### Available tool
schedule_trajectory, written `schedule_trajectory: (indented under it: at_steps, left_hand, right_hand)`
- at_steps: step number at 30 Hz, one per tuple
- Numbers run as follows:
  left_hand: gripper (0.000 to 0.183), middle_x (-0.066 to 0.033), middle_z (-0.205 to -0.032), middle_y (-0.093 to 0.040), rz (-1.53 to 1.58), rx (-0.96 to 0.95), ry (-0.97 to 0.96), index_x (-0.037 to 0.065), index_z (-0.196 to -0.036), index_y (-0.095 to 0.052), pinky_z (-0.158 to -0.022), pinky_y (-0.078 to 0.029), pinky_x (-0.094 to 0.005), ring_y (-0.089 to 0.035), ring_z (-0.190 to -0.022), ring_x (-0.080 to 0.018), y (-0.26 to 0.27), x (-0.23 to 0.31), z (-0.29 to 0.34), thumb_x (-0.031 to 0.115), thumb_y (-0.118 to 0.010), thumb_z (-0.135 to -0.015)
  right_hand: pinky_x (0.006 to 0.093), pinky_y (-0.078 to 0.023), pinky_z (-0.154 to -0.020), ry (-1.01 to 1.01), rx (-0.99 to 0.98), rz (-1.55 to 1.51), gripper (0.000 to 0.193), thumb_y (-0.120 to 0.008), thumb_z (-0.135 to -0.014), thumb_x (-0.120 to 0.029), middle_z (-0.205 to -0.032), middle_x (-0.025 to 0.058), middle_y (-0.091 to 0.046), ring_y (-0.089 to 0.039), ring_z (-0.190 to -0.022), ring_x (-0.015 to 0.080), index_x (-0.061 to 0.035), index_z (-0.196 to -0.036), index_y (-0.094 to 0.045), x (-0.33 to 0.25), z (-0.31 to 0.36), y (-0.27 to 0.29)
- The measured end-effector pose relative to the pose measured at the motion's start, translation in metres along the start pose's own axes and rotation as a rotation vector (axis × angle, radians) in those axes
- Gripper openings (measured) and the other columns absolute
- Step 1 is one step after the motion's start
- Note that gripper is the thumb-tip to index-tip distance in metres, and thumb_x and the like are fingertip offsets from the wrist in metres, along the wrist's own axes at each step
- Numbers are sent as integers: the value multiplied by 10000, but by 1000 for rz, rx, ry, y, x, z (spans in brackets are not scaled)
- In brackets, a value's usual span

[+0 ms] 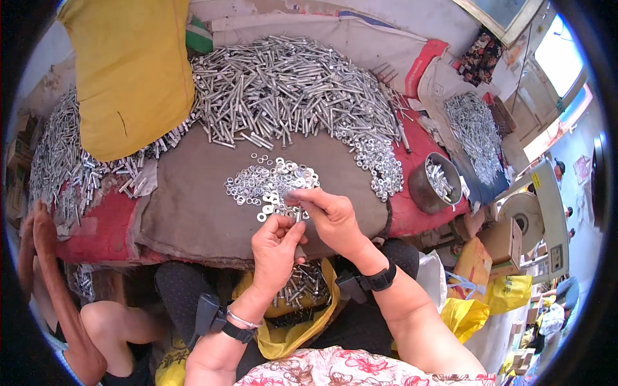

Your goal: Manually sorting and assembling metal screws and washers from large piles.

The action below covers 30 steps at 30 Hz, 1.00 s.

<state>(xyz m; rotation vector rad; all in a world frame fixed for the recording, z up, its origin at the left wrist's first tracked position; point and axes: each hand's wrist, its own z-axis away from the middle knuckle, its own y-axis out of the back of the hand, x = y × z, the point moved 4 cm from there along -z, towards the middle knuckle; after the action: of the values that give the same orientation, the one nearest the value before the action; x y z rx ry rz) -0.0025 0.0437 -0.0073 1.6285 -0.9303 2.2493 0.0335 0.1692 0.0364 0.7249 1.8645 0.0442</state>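
My left hand (273,249) is closed, pinching a short silver bolt (299,217) upright between thumb and fingers. Just above the bolt's end, my right hand (336,222) is closed with its fingertips together; whatever they hold is too small to make out. Both hands are at the near side of a loose heap of washers and rings (248,184) on a brown cloth-covered work surface (187,199). Below the hands, between my knees, an open yellow bag (275,346) contains several bolts (302,285).
A large pile of long bolts (283,90) covers the back, with nuts (380,167) at its right edge. A metal pot (428,202) of bolts stands to the right. A yellow sack (132,77) lies at left. Another person's hands (42,228) are at the far left.
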Motion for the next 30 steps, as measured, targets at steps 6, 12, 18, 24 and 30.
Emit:
schedule_trajectory:
  at_steps: [6,12,18,24,30]
  left_hand:
    - [78,-5,-736,-623,4,22,-13,41,-873,-590,-423,-450,-171,-576,-638,-32,2,4,0,89,-643,-902]
    - [75,-1,-729,-624,14,33,1,47,-872,-599,-421,-436,-165,-564,-610,-22,4,9,0,94,-652,-897]
    - [74,-1,-727,-628,45,21,-19,60,-880,-604,-412,-426,-157,-558,-587,-22,9,5,-4,107,-658,-895]
    - [76,-7,-716,-626,73,195,-143,69,-890,-595,-400,-417,-163,-528,-542,-24,24,17,-11,121,-648,-902]
    - [104,-26,-697,-618,145,304,-277,64,-887,-576,-380,-383,-156,-491,-465,-29,48,32,-13,138,-640,-920]
  right_hand:
    - [319,-537,-780,117,-27,106,280,-511,-868,71,-994,157,-694,-689,-932,248,-21,-1096,-645,-8,4,-2]
    - [327,-538,-778,44,-10,52,283,-514,-861,74,-983,159,-692,-691,-919,265,-18,-1096,-641,-6,5,-4]
    - [332,-536,-765,61,2,58,271,-536,-856,67,-974,161,-689,-690,-889,278,-18,-1092,-640,-3,5,-6]
    - [330,-526,-702,70,358,279,252,-608,-827,46,-930,169,-672,-680,-818,294,-5,-1072,-636,5,-8,24]
    - [392,-493,-585,260,-53,430,113,-645,-757,-5,-743,101,-581,-610,-676,313,-49,-846,-592,-22,4,-9]
